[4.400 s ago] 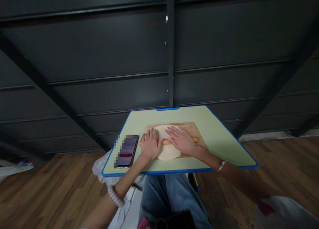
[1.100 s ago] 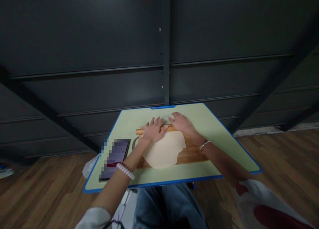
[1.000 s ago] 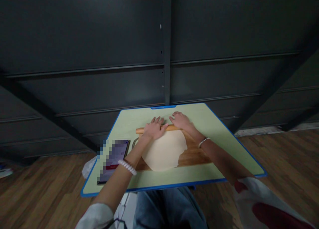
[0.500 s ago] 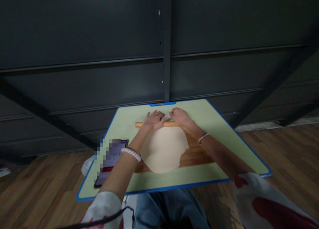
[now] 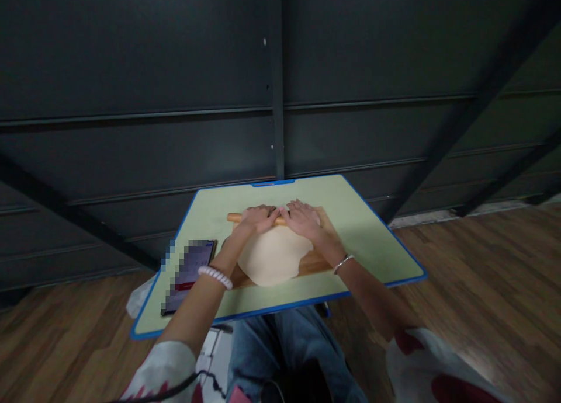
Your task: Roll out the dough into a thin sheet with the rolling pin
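Observation:
A flat round sheet of pale dough (image 5: pixel 272 257) lies on a wooden board (image 5: pixel 314 261) on a light green table with a blue rim (image 5: pixel 377 248). A wooden rolling pin (image 5: pixel 235 218) lies across the far edge of the dough. My left hand (image 5: pixel 258 218) presses flat on the pin's left half, fingers spread. My right hand (image 5: pixel 301 218) presses flat on its right half, so most of the pin is hidden. Both arms are stretched forward.
A phone (image 5: pixel 188 274) lies on the table's left side, beside the board. A dark metal panelled wall (image 5: pixel 280 87) rises right behind the table. Wooden floor (image 5: pixel 482 286) surrounds it. My legs in blue jeans (image 5: pixel 289 356) are under the near edge.
The rolling pin has travelled from the middle of the dough to its far edge under both palms. In the last half second the hands drew slightly back and the view shifted.

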Action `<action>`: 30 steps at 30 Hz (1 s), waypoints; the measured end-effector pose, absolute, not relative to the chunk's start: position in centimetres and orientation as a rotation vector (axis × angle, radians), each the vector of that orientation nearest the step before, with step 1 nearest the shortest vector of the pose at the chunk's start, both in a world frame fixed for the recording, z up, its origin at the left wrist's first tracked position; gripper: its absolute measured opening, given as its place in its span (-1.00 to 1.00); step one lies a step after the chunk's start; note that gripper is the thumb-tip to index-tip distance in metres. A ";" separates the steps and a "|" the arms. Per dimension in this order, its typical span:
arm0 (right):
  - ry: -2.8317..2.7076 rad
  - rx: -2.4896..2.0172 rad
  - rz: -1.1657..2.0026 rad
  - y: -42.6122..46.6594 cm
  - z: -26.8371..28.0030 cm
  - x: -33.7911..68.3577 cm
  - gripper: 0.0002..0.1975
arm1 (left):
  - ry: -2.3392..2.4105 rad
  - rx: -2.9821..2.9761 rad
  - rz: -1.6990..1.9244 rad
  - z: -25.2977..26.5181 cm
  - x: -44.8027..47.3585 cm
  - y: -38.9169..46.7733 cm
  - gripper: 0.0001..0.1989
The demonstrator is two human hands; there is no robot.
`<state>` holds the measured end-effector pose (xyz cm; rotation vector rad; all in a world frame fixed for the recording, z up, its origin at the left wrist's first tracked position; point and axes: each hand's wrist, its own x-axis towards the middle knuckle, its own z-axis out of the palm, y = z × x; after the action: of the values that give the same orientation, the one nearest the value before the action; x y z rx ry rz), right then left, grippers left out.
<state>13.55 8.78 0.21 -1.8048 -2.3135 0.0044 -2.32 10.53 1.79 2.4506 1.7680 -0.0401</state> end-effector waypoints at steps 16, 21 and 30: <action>-2.255 -1.661 -0.067 -3.8 -0.8 11.3 -0.42 | 1.754 2.610 0.036 1.2 -3.7 6.1 -0.49; -2.422 -1.395 -0.008 -3.5 -0.9 14.3 -0.44 | 1.745 2.634 0.033 1.1 -3.8 5.9 -0.51; -2.426 -1.433 0.014 1.6 -0.4 16.0 -0.44 | 1.782 2.656 0.079 1.1 -3.2 5.5 -0.45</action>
<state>15.97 1.55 -0.41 -1.4325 -2.4264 0.0139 -3.17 5.45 1.07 2.6561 1.7820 0.0795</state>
